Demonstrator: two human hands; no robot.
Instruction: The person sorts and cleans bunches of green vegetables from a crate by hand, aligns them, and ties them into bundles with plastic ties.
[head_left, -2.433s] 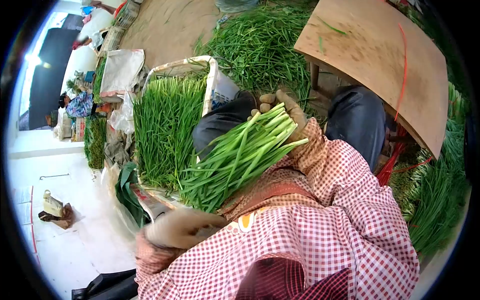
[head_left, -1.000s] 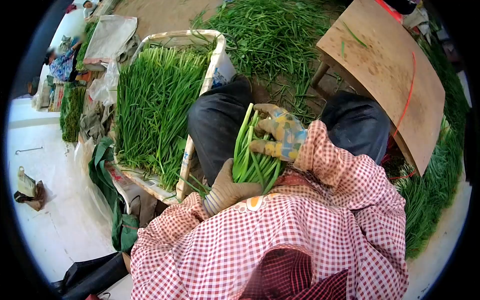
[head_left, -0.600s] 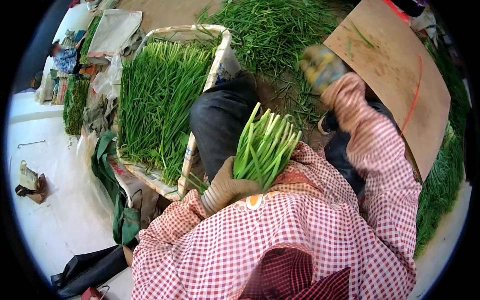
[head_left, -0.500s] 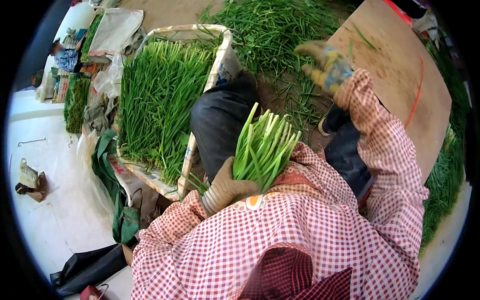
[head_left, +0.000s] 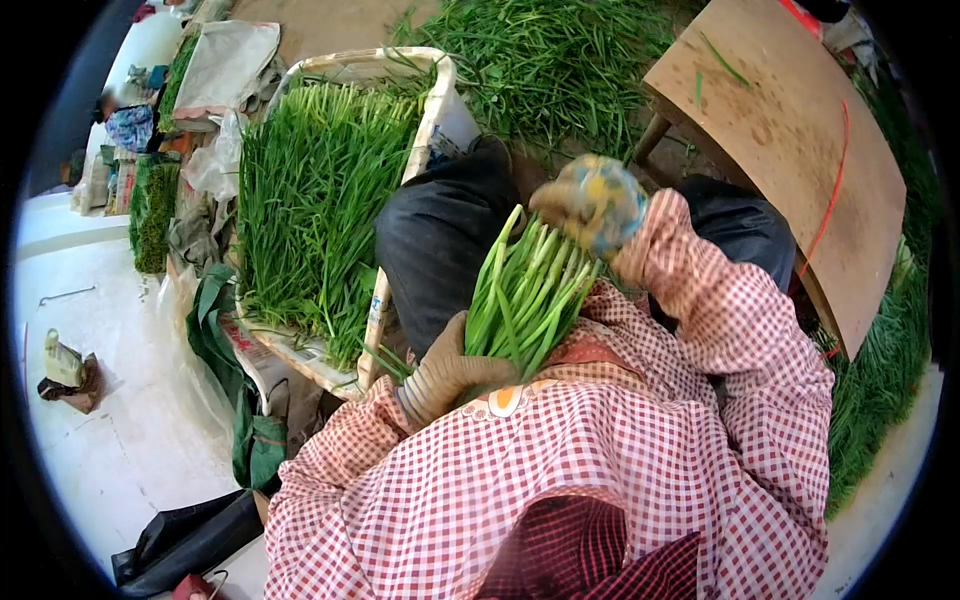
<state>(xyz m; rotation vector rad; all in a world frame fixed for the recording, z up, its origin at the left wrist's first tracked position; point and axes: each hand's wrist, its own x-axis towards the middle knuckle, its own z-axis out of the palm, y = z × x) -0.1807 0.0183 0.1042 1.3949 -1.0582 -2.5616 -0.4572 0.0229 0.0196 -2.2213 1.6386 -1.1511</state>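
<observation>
A bundle of green stalks [head_left: 530, 295] lies over my lap, its pale ends pointing up and away from me. My left hand [head_left: 452, 372], in a tan glove with a striped cuff, is closed round the bundle's lower left part. At the pale ends is my right hand [head_left: 590, 203], in a yellow and blue patterned glove. Its fingers are curled and somewhat blurred, and whether they grip a stalk is hidden. Left of my knee stands a white crate [head_left: 440, 110] packed with long green stalks [head_left: 320, 200].
A wooden board [head_left: 790, 130] on legs, with a red strip [head_left: 838, 190] on it, stands at the right. Loose greens [head_left: 560, 70] cover the floor ahead. More greens [head_left: 880, 390] lie at the far right. Another person [head_left: 130, 127] is at the far left, beyond sacks.
My right hand has come back from beside the board to the top of the bundle, and its fingers have curled. My left hand has stayed round the bundle.
</observation>
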